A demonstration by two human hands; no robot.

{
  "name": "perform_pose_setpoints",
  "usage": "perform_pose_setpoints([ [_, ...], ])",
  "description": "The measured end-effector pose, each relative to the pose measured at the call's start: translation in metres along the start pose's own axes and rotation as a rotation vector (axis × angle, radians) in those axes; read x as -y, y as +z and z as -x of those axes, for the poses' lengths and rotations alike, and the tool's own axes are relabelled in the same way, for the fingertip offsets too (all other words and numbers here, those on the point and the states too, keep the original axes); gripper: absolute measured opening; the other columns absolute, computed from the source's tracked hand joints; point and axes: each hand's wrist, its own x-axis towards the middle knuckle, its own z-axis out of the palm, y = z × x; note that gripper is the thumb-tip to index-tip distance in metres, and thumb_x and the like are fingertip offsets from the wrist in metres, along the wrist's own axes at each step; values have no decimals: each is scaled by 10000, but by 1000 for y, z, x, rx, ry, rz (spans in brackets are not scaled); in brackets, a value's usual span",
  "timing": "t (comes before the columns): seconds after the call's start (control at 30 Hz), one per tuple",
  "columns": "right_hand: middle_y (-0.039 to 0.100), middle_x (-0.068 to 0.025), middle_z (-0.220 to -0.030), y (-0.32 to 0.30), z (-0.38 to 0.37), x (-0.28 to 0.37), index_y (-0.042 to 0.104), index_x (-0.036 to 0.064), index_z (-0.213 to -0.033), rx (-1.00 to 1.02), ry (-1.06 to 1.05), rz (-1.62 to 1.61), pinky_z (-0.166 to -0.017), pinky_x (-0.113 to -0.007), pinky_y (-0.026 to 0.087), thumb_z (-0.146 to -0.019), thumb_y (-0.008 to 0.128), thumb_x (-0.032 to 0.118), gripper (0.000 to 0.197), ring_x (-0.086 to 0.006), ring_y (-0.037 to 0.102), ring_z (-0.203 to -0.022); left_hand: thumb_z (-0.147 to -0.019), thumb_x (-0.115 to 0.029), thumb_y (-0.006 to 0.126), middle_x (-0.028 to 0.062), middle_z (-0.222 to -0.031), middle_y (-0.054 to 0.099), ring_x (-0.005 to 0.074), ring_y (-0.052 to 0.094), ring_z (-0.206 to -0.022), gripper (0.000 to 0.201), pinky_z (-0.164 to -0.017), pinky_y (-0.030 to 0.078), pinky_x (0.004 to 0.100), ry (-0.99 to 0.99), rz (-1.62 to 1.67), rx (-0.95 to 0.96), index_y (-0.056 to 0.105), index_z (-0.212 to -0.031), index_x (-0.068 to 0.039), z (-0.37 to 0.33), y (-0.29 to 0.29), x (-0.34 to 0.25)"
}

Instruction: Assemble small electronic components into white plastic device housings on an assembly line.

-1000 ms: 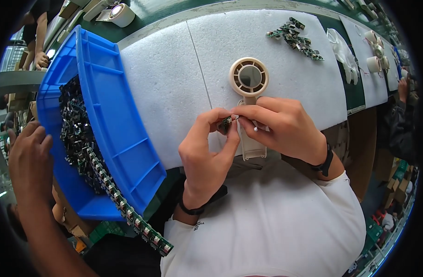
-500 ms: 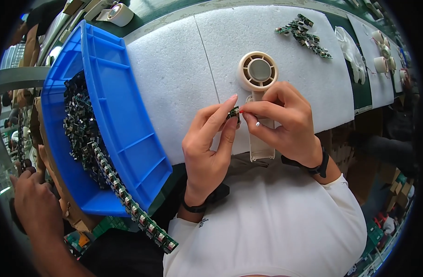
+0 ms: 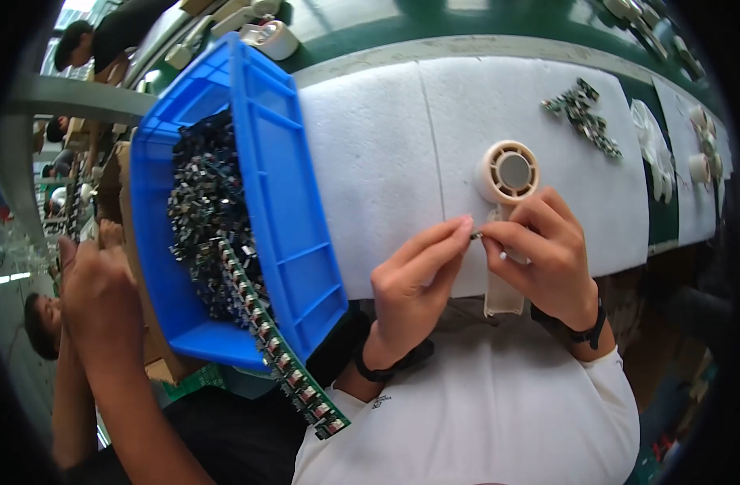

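My left hand [image 3: 418,279] pinches a small green circuit board [image 3: 476,235], seen edge-on at the fingertips. Closed against the board's other side, my right hand [image 3: 548,246] grips what seems to be a thin wire, mostly hidden by the fingers. A small white piece [image 3: 503,256] pokes out below that thumb. Beneath and just beyond my right hand lies a cream handheld fan [image 3: 486,174], its round slotted head facing up. The fan's open handle shell [image 3: 503,297] extends toward me, partly covered by the hand.
At the left stands a blue bin [image 3: 293,202] heaped with circuit boards [image 3: 204,194]. A strip of joined boards [image 3: 293,368] leans out over its near edge. More boards [image 3: 584,117] lie on the white foam mat [image 3: 378,145]. Another person's hand [image 3: 103,299] is at far left.
The view has shifted, so the bench appears farther right and lower. My hands stay together over the fan; the board is now turned edge-on. The other person's hand at left has risen.
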Motion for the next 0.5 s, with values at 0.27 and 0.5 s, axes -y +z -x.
perform_pose_setpoints([
  [0.27,510,-27,-734,0,2,4,743,58,-879,-15,-16,-39,-599,-322,434,-678,793,-45,231,-205,513,-721,-837,145,722,169,-1149,730,268,748,-994,349,-841,625,308,189,-61,-49,739,-1158,8,5,5,4],
  [0.5,503,-24,-718,5,6,9,744,30,-855,-64,104,-169,-554,-280,399,-717,777,-55,165,-169,502,-686,-820,143,726,194,-1168,710,298,749,-971,375,-809,629,324,258,-195,-203,720,-1180,40,18,24,4],
])
